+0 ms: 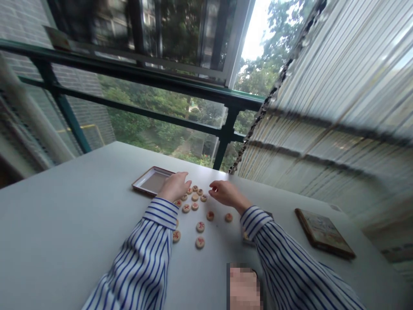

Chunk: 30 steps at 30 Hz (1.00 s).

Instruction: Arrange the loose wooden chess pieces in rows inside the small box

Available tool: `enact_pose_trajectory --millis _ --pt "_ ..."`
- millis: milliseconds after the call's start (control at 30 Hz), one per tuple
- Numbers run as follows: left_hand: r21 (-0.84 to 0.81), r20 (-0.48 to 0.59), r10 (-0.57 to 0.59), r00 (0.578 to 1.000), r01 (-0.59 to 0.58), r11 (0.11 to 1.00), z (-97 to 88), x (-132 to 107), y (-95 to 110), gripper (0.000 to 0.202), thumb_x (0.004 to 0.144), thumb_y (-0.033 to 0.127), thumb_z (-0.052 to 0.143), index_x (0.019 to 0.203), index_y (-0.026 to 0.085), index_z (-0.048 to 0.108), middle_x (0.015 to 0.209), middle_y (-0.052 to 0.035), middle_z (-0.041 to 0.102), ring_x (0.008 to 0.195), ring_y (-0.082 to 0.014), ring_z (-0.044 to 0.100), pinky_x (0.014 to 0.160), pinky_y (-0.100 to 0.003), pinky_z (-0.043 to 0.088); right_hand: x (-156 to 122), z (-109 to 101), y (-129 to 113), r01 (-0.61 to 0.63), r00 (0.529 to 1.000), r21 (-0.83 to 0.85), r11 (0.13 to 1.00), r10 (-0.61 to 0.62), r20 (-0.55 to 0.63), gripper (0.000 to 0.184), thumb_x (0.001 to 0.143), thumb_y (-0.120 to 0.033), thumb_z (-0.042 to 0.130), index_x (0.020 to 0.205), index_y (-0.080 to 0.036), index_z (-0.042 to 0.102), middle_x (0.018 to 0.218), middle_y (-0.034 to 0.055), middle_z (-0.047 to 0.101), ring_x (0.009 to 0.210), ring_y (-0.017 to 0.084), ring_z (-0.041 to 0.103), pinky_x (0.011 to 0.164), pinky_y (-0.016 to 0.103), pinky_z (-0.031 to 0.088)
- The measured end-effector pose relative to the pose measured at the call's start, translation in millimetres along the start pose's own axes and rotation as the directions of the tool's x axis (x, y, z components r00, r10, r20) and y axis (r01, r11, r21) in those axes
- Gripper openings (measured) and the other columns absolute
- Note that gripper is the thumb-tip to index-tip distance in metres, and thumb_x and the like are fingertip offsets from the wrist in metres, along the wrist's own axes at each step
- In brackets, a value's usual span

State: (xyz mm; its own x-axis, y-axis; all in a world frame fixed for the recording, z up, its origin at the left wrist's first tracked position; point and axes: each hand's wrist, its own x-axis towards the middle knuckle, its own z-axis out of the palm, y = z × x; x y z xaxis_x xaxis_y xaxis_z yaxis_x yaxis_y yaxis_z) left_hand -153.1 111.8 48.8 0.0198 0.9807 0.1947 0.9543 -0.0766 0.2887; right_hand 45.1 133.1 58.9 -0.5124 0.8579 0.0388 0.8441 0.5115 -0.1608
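Discs: at least 14 round, marked discs (195, 206) lie flat on the white table (80, 215), most of them bunched in the gap between your 2 hands. Being round, they offer no long axis.

Key relation: the far part of the bunch lies to the right of your left hand (171, 187) and to the left of your right hand (229, 194). Your right fingers (214, 184) sit just beside the bunch's right edge; your left hand overhangs its left edge and is nearer to the discs there. Loose discs lie nearer your body, 2 of them below the right hand.

Fingers: left, thumb and fingers parted, nothing seen between them. Right, loosely curled, with a small gap between thumb and fingertip; no disc visible in it.

Around: shallow tray (150, 180) to the left, its right end behind your left hand; contact cannot be judged. A flat brown-edged box (325, 234) lies on the far right.

Hard to make out: your left cuff (161, 211) cuts into 1 or more discs. A container (249, 242) under your right cuff (256, 220) is mostly covered, so its contents are unclear. The undersides of both hands are hidden. The disc markings are too small to read, and 1 top looks plain. A pixelated patch (245, 288) at the bottom edge cannot be identified.
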Motion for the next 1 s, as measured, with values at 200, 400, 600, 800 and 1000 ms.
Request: enact_pose_trajectory --millis 200,400,600,800,1000 --pt "-0.023 0.019 0.007 1.000 -0.007 1.000 2.7 1 2 0.039 0.082 0.035 0.035 0.112 0.015 0.051 0.116 -0.0113 0.057 0.110 -0.0200 0.050 0.090 -0.030 0.038 19 15 -17 -0.017 0.997 -0.021 1.000 0.018 0.075 0.036 0.079 -0.040 0.046 0.105 -0.019 0.059 0.099 0.0060 0.065 0.086 0.017 0.058 0.066 0.023 0.039" --pt "-0.027 0.011 0.016 1.000 -0.016 0.999 6.1 1 3 0.039 0.083 0.034 0.035 0.112 0.014 0.050 0.116 -0.0119 0.057 0.109 -0.0199 0.050 0.090 -0.030 0.038 28 23 -27 -0.029 0.995 -0.038 0.999 0.032 0.095 0.030 0.078 -0.034 0.045 0.095 -0.018 0.063 0.095 0.0083 0.065 0.082 0.017 0.058 0.059 0.023 0.036" --pt "-0.031 -0.003 0.033 0.999 -0.033 0.999 6.8 1 4 0.039 0.083 0.032 0.034 0.112 0.013 0.050 0.114 -0.0119 0.057 0.107 -0.0203 0.052 0.090 -0.030 0.039 31 25 -28 -0.027 0.994 -0.034 0.999 0.031 0.109 0.028 0.076 -0.031 0.043 0.092 -0.020 0.064 0.091 0.0074 0.066 0.077 0.016 0.058 0.055 0.022 0.034" --pt "-0.057 -0.007 0.032 0.999 -0.032 0.998 7.0 2 7 0.037 0.083 0.030 0.034 0.112 0.013 0.051 0.113 -0.0122 0.058 0.107 -0.0200 0.052 0.089 -0.030 0.039 30 22 -29 -0.038 0.990 -0.040 0.998 0.043 0.135 0.023 0.074 -0.030 0.047 0.086 -0.021 0.065 0.089 0.0060 0.066 0.075 0.016 0.058 0.055 0.022 0.035" --pt "-0.120 -0.070 0.007 0.997 -0.016 0.993 3.1 2 13 0.030 0.082 0.029 0.037 0.098 0.014 0.058 0.098 -0.0110 0.064 0.092 -0.0200 0.058 0.078 -0.028 0.043 29 20 -31 -0.073 0.989 -0.044 0.996 0.078 0.123 0.023 0.072 -0.031 0.050 0.083 -0.019 0.066 0.087 0.0077 0.067 0.075 0.017 0.060 0.054 0.022 0.035"
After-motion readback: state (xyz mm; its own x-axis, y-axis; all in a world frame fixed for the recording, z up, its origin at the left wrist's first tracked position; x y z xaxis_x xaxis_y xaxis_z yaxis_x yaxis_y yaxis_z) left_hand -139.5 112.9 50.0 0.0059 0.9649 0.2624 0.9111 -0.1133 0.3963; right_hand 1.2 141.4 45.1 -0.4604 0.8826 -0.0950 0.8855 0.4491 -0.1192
